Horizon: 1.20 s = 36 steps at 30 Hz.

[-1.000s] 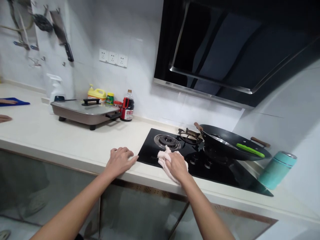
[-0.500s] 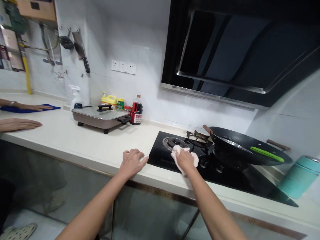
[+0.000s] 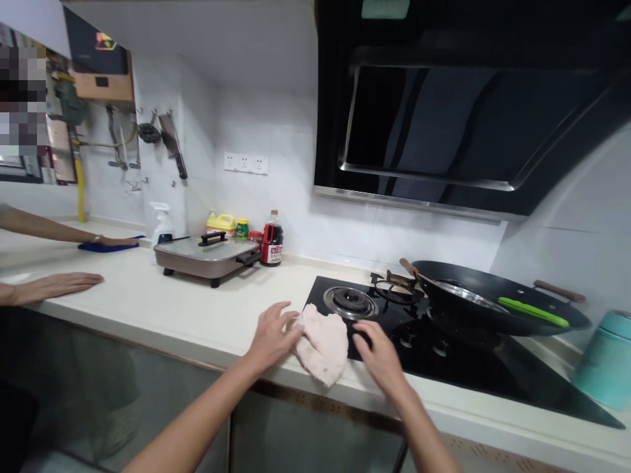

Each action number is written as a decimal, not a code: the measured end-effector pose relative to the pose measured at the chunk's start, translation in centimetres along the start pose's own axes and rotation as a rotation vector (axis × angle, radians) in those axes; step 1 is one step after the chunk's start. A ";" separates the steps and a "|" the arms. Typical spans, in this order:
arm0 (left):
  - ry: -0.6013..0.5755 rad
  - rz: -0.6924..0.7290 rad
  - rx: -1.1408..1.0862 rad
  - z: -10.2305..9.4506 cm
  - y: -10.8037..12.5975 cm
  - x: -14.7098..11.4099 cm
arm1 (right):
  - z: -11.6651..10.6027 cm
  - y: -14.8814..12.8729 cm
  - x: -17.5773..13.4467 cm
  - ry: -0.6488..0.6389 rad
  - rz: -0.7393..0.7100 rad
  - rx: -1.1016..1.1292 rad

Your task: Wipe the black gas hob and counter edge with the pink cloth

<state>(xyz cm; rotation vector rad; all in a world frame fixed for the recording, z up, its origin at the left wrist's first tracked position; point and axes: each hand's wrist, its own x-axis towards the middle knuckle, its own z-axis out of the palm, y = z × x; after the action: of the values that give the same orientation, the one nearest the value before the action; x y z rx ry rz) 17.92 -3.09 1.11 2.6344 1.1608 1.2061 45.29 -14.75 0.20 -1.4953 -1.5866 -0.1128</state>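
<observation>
Your left hand [image 3: 272, 336] rests on the left edge of the pale pink cloth [image 3: 321, 343], fingers spread and touching it rather than clamped on it. Your right hand [image 3: 379, 351] lies flat just right of the cloth on the black stove [image 3: 444, 358], fingers apart and holding nothing. The cloth sits bunched at the front edge of the counter [image 3: 197, 315], half over the stove's left front corner and hanging a little past the edge. The glass near the left burner [image 3: 351, 302] looks clean, though glare makes that hard to judge; the part under the wok [image 3: 493, 305] is untouched as far as shown. Further left, another person's hand [image 3: 69, 284] lies flat on the counter.
</observation>
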 end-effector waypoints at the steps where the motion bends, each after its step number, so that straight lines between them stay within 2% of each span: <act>1: -0.085 0.030 -0.001 0.3 1.2 0.4 | -1.7 2.1 -1.3 0.059 0.012 -0.058; 4: -0.374 0.059 0.032 1.5 5.4 1.6 | -6.1 7.7 -5.9 0.191 0.043 -0.278; 7: -0.508 0.014 0.084 3.1 8.8 2.6 | -7.8 11.0 -10.1 0.263 0.075 -0.509; 11: -0.489 0.096 0.096 5.1 11.8 2.4 | -6.3 11.2 -13.1 0.309 0.094 -0.692; 13: -0.458 0.179 0.076 6.0 12.7 2.1 | -5.8 10.6 -13.4 0.316 0.099 -0.688; 15: -0.443 0.251 0.051 6.7 13.2 2.2 | -6.4 10.5 -13.2 0.276 0.071 -0.624; 17: -0.445 0.270 -0.008 7.1 13.4 3.0 | -8.3 11.5 -12.8 0.236 0.033 -0.554; 19: -0.441 0.203 -0.106 7.4 13.4 4.6 | -11.2 13.4 -12.4 0.269 0.044 -0.567; 23: -0.372 0.015 -0.209 9.2 14.0 9.2 | -16.9 18.2 -11.9 0.386 0.225 -0.771; 26: -0.341 -0.038 -0.234 11.9 15.5 13.0 | -18.9 20.4 -12.1 0.301 0.345 -0.784; 30: -0.372 0.006 -0.255 16.8 18.6 17.7 | -19.1 21.0 -12.3 0.200 0.357 -0.704; 33: -0.512 0.093 -0.253 20.6 20.8 20.1 | -19.1 20.7 -12.4 0.196 0.389 -0.703; 36: -0.700 0.163 -0.207 23.4 22.3 21.0 | -19.4 20.3 -12.4 0.188 0.399 -0.697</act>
<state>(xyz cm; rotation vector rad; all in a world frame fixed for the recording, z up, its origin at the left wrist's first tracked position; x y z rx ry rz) 56.11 0.44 4.99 2.6577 0.6643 0.3083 70.45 -30.73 -6.96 -2.2314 -1.1111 -0.6057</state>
